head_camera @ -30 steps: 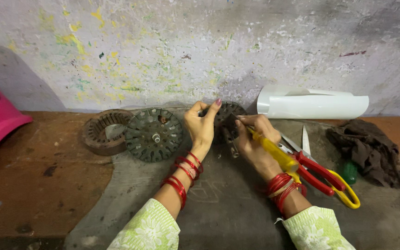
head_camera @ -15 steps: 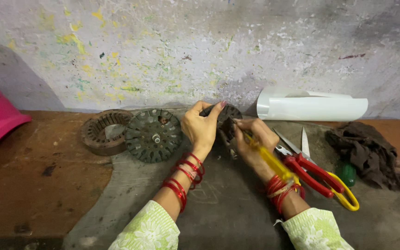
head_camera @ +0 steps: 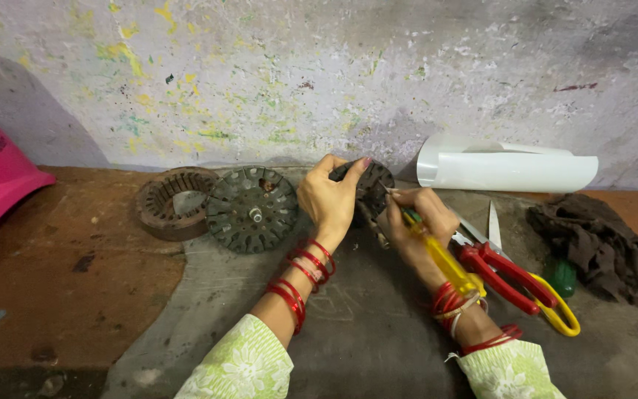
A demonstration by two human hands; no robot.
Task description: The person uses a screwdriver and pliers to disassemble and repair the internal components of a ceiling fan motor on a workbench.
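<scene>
Left hand (head_camera: 330, 198) grips motor part (head_camera: 371, 188), apparently.

On the workbench (head_camera: 75, 295), a ring (head_camera: 167, 203) lies at far left, touching a slotted disc (head_camera: 252, 209) on its right. The left hand (head_camera: 330, 199) and right hand (head_camera: 415, 222) meet at a stator (head_camera: 374, 188) right of the disc. Farther right lie scissors (head_camera: 515, 273) and a rag (head_camera: 592, 247), with a paper roll (head_camera: 507, 166) behind them against the wall (head_camera: 319, 74).
</scene>
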